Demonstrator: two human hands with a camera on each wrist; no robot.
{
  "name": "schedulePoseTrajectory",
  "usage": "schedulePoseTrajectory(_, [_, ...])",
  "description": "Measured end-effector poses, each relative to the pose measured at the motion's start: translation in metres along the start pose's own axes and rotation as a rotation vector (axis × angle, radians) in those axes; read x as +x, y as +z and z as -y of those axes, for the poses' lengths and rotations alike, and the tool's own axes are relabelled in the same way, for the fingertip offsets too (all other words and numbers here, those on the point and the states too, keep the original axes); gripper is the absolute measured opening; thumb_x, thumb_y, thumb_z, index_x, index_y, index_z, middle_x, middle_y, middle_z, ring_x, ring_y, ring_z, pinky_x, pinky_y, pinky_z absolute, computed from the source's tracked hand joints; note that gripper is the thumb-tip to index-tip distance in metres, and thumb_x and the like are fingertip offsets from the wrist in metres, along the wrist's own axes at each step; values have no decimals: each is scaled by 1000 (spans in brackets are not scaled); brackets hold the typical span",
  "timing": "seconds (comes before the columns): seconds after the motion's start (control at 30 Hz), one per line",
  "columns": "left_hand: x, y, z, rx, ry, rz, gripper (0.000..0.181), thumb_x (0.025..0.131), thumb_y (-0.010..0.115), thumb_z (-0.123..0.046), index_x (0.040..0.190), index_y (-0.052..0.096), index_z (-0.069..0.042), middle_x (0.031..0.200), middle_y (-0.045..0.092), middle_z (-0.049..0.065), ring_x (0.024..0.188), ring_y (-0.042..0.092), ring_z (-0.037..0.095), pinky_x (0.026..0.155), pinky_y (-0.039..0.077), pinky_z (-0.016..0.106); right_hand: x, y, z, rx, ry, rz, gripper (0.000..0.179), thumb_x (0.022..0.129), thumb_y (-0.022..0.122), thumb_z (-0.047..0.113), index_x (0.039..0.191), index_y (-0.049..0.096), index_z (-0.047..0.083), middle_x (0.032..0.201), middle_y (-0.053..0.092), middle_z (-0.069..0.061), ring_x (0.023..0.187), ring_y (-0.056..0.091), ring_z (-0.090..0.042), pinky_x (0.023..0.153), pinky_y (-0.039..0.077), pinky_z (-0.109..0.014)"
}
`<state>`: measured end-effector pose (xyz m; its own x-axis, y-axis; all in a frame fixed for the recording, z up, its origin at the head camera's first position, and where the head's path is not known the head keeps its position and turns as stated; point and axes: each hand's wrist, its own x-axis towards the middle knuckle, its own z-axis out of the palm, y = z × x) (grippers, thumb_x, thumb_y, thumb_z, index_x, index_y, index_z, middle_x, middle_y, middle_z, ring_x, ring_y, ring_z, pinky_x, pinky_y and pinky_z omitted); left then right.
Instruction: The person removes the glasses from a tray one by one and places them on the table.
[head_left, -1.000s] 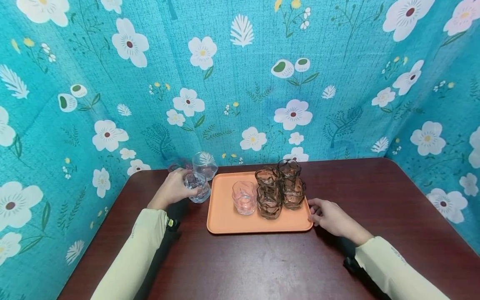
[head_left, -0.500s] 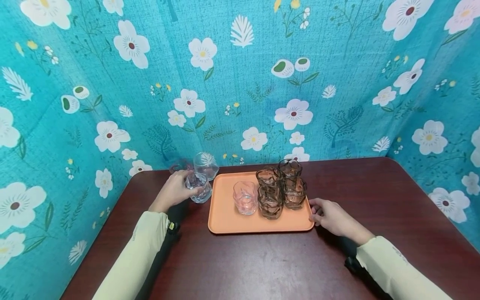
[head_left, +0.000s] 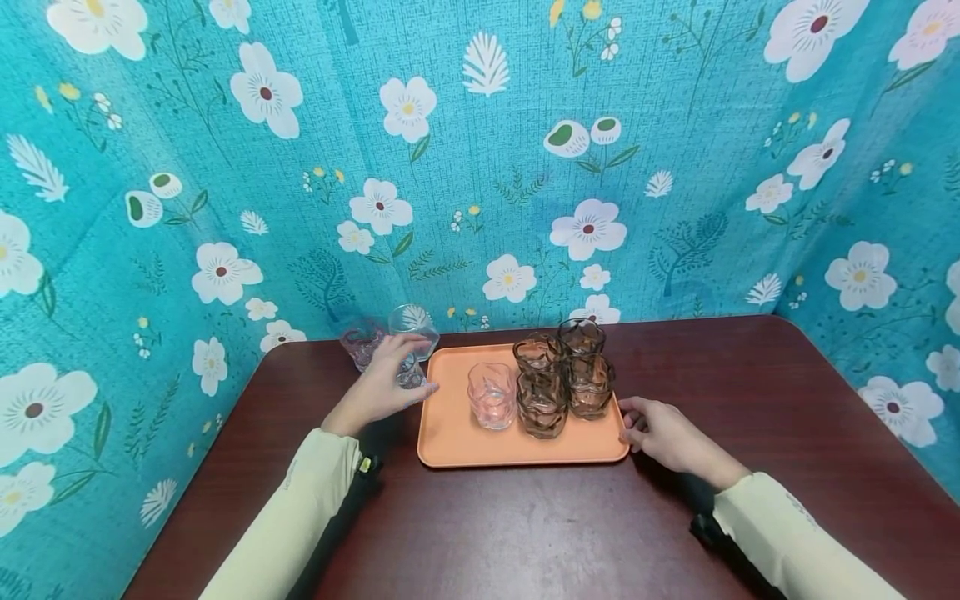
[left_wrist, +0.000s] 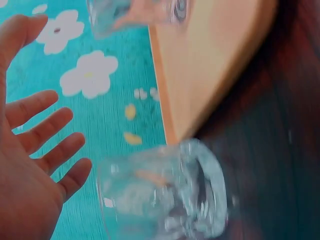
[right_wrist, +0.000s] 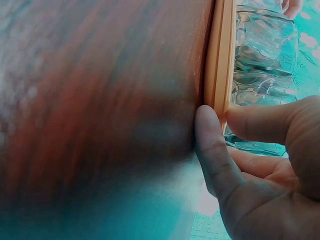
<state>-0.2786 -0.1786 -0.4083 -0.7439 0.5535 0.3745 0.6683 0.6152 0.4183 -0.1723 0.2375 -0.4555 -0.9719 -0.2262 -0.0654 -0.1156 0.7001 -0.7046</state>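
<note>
My left hand (head_left: 384, 379) is just left of the orange tray (head_left: 450, 446), its thumb and fingers spread with nothing between them. Partly hidden behind it stands a clear glass (head_left: 410, 375); in the left wrist view that clear glass (left_wrist: 165, 195) is apart from the fingers (left_wrist: 62, 155). My right hand (head_left: 663, 435) pinches the tray's right edge between thumb and finger, with the tray rim (right_wrist: 220, 60) plain in the right wrist view. On the tray are a clear wavy glass (head_left: 491, 404) and, right of it, several brown glasses (head_left: 542, 408).
A purple-tinted glass (head_left: 360, 343) and another clear glass (head_left: 415, 329) stand at the back left of the dark wooden table (head_left: 510, 533). A blue flowered cloth (head_left: 480, 183) hangs along the table's far side.
My left hand has let go of the clear glass and moved right, toward the tray's left edge, with its fingers spread. The right hand stays on the tray.
</note>
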Motion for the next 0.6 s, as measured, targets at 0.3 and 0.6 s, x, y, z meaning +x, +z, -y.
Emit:
schedulePoseTrajectory(0.3, [10,23,-32,-77,51,119,77,77,76,-42,137,47,-3,135,47,10,128,38,28,100,34,50,0,-1,1,-13,-6,1,40,88,61,-1,123,48,-15,82,55,-5,63,57,-15,53,46,-28])
schedulePoseTrajectory(0.6, [18,44,-41,-87,29,164,80,76,77,-43,138,46,-4,138,45,13,129,37,31,101,33,49,-1,-2,2,-15,3,11,40,88,62,1,122,49,-15,81,56,-4,65,56,-14,55,46,-28])
